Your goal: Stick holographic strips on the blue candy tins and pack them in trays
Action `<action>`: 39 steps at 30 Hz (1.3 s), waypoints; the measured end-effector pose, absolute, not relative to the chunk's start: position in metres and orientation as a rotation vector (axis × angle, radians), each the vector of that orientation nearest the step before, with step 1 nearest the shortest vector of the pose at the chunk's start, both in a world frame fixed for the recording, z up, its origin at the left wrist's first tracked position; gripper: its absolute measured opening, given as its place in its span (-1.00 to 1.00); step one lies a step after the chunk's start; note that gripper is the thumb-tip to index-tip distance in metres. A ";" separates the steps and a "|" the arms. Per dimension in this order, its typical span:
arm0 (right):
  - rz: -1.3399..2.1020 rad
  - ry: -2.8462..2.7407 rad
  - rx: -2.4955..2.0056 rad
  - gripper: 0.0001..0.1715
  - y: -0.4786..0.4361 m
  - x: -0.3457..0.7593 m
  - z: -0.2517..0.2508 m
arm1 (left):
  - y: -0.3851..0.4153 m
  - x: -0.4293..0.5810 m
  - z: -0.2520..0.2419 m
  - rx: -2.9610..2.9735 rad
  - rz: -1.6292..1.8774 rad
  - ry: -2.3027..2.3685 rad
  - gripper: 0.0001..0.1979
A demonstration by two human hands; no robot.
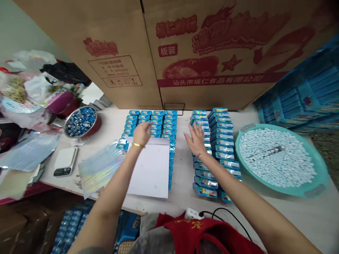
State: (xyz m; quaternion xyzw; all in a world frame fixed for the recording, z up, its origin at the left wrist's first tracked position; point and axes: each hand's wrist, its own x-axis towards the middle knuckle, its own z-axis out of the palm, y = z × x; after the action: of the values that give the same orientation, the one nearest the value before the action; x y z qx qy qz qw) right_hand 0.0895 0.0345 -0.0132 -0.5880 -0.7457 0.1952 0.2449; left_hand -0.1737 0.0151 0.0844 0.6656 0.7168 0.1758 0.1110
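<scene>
blue foil packs [221,141] | left grip [142,134] released, palm down just over white card [150,169] | right grip [197,140] released, spread against packs | teal tray [291,191] right of right grip

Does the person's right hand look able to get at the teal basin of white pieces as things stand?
Probably yes: only the low stacks of blue packs lie between the right hand and the teal basin, and it could likely pass over them.

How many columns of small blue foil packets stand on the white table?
6: four in the left block, partly under the white paper sheet, two in the right block, beside the right hand. Others may be hidden.
</scene>
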 end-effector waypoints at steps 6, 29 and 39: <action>0.572 -2.174 -1.388 -0.30 -0.006 0.043 0.014 | -0.007 -0.226 0.060 1.949 -0.245 1.877 -0.44; 0.907 -2.359 -1.561 -0.70 0.056 -0.047 -0.001 | 0.016 -0.212 0.015 2.399 0.167 1.626 -0.75; 0.740 -2.351 -1.584 -0.60 0.068 -0.034 -0.034 | 0.015 -0.203 0.030 1.735 0.865 1.615 -0.86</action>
State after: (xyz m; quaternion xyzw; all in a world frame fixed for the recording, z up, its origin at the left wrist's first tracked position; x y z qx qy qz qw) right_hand -0.0343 0.0678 -0.0343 -0.5376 -0.7979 0.2513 0.1058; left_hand -0.2030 0.0149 0.0303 0.6551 0.6096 0.3264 0.3045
